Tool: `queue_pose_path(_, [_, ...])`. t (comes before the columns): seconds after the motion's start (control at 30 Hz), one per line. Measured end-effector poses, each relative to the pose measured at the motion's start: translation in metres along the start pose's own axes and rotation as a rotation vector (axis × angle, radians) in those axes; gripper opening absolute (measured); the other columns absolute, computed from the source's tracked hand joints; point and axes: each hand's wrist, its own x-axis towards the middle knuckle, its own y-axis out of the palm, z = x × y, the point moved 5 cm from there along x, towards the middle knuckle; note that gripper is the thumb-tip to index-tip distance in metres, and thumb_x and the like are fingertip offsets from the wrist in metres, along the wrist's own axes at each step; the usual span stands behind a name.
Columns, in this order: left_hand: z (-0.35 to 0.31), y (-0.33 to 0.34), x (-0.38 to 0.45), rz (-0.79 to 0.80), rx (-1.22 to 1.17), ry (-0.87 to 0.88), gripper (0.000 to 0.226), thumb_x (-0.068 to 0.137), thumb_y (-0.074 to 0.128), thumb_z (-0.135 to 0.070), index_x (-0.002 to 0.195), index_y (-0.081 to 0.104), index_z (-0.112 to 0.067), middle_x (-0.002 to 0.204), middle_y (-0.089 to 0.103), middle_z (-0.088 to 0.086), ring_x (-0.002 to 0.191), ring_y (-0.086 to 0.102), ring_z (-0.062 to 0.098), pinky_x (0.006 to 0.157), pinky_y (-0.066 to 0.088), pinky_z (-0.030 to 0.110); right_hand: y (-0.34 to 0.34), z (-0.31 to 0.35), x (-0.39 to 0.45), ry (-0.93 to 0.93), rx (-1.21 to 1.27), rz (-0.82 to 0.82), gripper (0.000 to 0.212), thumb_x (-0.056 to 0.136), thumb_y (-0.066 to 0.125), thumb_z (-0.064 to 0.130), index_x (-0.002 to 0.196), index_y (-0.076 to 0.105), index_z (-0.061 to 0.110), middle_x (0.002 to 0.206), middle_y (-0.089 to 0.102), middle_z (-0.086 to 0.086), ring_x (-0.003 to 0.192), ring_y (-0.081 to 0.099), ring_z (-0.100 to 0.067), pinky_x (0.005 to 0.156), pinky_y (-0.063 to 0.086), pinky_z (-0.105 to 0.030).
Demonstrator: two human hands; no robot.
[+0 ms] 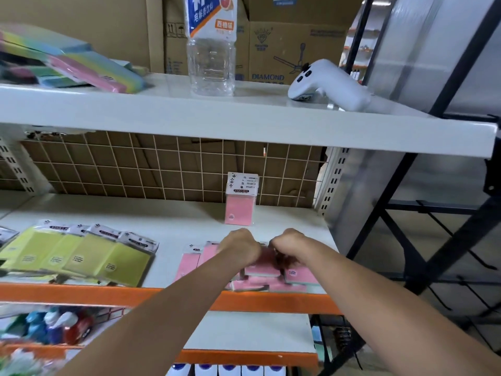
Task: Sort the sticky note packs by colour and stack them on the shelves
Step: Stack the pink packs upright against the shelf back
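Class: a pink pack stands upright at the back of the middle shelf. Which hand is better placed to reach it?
Probably the left hand: the upright pink pack stands directly behind it, while the right hand sits further right.

Fingers of both hands (267,246) blurred over pink packs (261,270), grip unclear, bottle (211,44) top cut off

Pink sticky note packs (273,270) lie by yellow-green packs (81,256), all with white printed headers, on a white shelf (189,221) edged in orange. Behind runs a white wire grid (168,169) over brown cardboard. Above sit pastel rainbow pads (81,66), a clear bottle (211,44) with a blue, white and orange label, and a white controller (325,82) with black buttons.
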Motion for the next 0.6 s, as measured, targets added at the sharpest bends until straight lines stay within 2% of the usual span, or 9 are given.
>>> queue_pose_path(0.07, [-0.003, 0.001, -0.006, 0.050, -0.004, -0.022, 0.015, 0.087, 0.053, -0.026, 0.088, 0.054, -0.011, 0.087, 0.059, 0.007, 0.092, 0.065, 0.028, 0.071, 0.044, 0.025, 0.001, -0.001, -0.003, 0.010, 0.010, 0.001, 0.013, 0.087, 0.051, 0.015, 0.077, 0.054, 0.007, 0.064, 0.055, -0.011, 0.055, 0.055, -0.025, 0.051, 0.041, -0.024])
queue_pose_path(0.13, [-0.004, 0.004, -0.006, 0.092, -0.035, -0.029, 0.028, 0.084, 0.055, -0.040, 0.083, 0.057, -0.012, 0.082, 0.061, 0.004, 0.082, 0.067, 0.025, 0.069, 0.047, 0.025, 0.005, -0.004, -0.001, 0.030, 0.075, 0.021, 0.009, 0.085, 0.050, 0.012, 0.076, 0.051, 0.008, 0.062, 0.051, -0.011, 0.057, 0.051, -0.025, 0.055, 0.038, -0.025])
queue_pose_path(0.17, [-0.004, 0.006, -0.005, 0.113, -0.066, -0.032, 0.028, 0.083, 0.054, -0.040, 0.082, 0.058, -0.012, 0.081, 0.063, 0.005, 0.080, 0.068, 0.025, 0.071, 0.048, 0.026, 0.007, -0.004, 0.000, 0.029, 0.108, 0.032, 0.007, 0.084, 0.050, 0.011, 0.077, 0.051, 0.009, 0.063, 0.050, -0.011, 0.061, 0.050, -0.026, 0.057, 0.038, -0.027])
queue_pose_path(0.23, [-0.003, 0.008, -0.001, 0.138, -0.153, -0.052, 0.020, 0.082, 0.050, -0.027, 0.081, 0.059, -0.009, 0.081, 0.064, 0.009, 0.084, 0.069, 0.028, 0.074, 0.050, 0.028, 0.010, -0.006, 0.004, 0.026, 0.166, 0.032, 0.003, 0.082, 0.050, 0.010, 0.080, 0.052, 0.009, 0.069, 0.052, -0.012, 0.066, 0.051, -0.027, 0.063, 0.041, -0.029])
queue_pose_path(0.3, [0.000, 0.008, 0.004, 0.135, -0.244, -0.085, 0.013, 0.082, 0.047, -0.015, 0.073, 0.053, -0.008, 0.075, 0.060, 0.010, 0.082, 0.065, 0.029, 0.062, 0.044, 0.025, 0.012, -0.008, 0.007, 0.018, 0.216, 0.031, 0.006, 0.078, 0.050, 0.008, 0.083, 0.054, 0.008, 0.075, 0.054, -0.014, 0.068, 0.052, -0.027, 0.066, 0.044, -0.031])
queue_pose_path(0.37, [0.001, 0.008, 0.007, 0.103, -0.316, -0.117, 0.020, 0.086, 0.045, -0.010, 0.066, 0.044, -0.010, 0.067, 0.049, 0.006, 0.075, 0.053, 0.025, 0.052, 0.034, 0.023, 0.008, -0.008, 0.006, 0.021, 0.252, 0.006, 0.005, 0.078, 0.051, 0.007, 0.081, 0.055, 0.007, 0.073, 0.055, -0.014, 0.063, 0.053, -0.026, 0.061, 0.046, -0.027])
queue_pose_path(0.4, [0.000, 0.007, 0.007, 0.089, -0.358, -0.132, 0.023, 0.088, 0.044, -0.010, 0.065, 0.042, -0.010, 0.067, 0.046, 0.005, 0.075, 0.048, 0.024, 0.053, 0.032, 0.023, 0.005, -0.008, 0.006, 0.021, 0.252, -0.010, 0.004, 0.081, 0.051, 0.008, 0.081, 0.055, 0.007, 0.073, 0.055, -0.013, 0.060, 0.053, -0.025, 0.056, 0.044, -0.023])
queue_pose_path(0.5, [0.002, 0.007, 0.011, 0.064, -0.465, -0.163, 0.024, 0.091, 0.043, -0.011, 0.067, 0.042, -0.010, 0.076, 0.047, 0.006, 0.082, 0.047, 0.024, 0.068, 0.035, 0.024, -0.004, -0.005, 0.008, 0.009, 0.213, -0.077, 0.008, 0.084, 0.053, 0.017, 0.085, 0.055, 0.009, 0.077, 0.054, -0.009, 0.067, 0.051, -0.025, 0.050, 0.033, -0.022])
queue_pose_path(0.6, [0.003, 0.008, 0.020, 0.059, -0.499, -0.169, 0.015, 0.091, 0.041, -0.010, 0.078, 0.049, -0.008, 0.091, 0.055, 0.014, 0.081, 0.047, 0.025, 0.070, 0.034, 0.024, -0.008, 0.002, 0.013, -0.005, 0.228, -0.108, 0.009, 0.081, 0.055, 0.020, 0.081, 0.056, 0.011, 0.080, 0.057, -0.009, 0.073, 0.054, -0.026, 0.052, 0.036, -0.022])
